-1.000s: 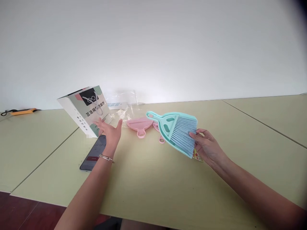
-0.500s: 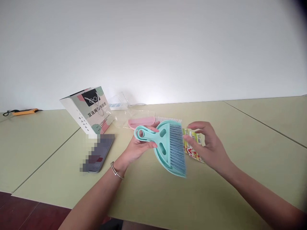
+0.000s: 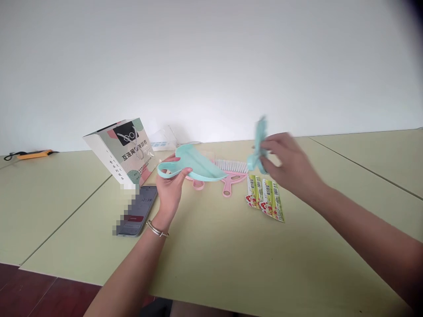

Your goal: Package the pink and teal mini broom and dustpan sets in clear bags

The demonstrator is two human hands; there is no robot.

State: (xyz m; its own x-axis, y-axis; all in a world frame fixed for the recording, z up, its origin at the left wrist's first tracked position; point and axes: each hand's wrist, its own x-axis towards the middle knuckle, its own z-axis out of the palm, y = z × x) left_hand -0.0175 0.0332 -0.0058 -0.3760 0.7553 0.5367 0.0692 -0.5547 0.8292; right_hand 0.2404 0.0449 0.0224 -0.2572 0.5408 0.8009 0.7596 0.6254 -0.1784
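My left hand (image 3: 173, 182) is closed round the neck of a mint-green dustpan (image 3: 200, 164), held tilted above the table. To the right, my right hand (image 3: 280, 154) grips a mint-green hand brush (image 3: 260, 136), raised and seen nearly edge-on; motion blurs it and its bristles are hard to make out. Behind the dustpan lies a pink hand brush (image 3: 235, 177) with white bristles. A pink dustpan (image 3: 198, 185) is mostly hidden behind the green one. Two printed card labels (image 3: 272, 200) lie on the table below my right hand.
A printed paper bag (image 3: 132, 154) stands at the left, with a phone (image 3: 139, 215) lying in front of it. Clear plastic packaging (image 3: 165, 138) is beside the bag. An orange object with a black cord (image 3: 35, 154) lies far left, near the white wall (image 3: 211, 66).
My right hand has taken the green brush out of the green dustpan and moved it up. My left hand has shifted left and tilted the dustpan, exposing the pink brush and the labels.
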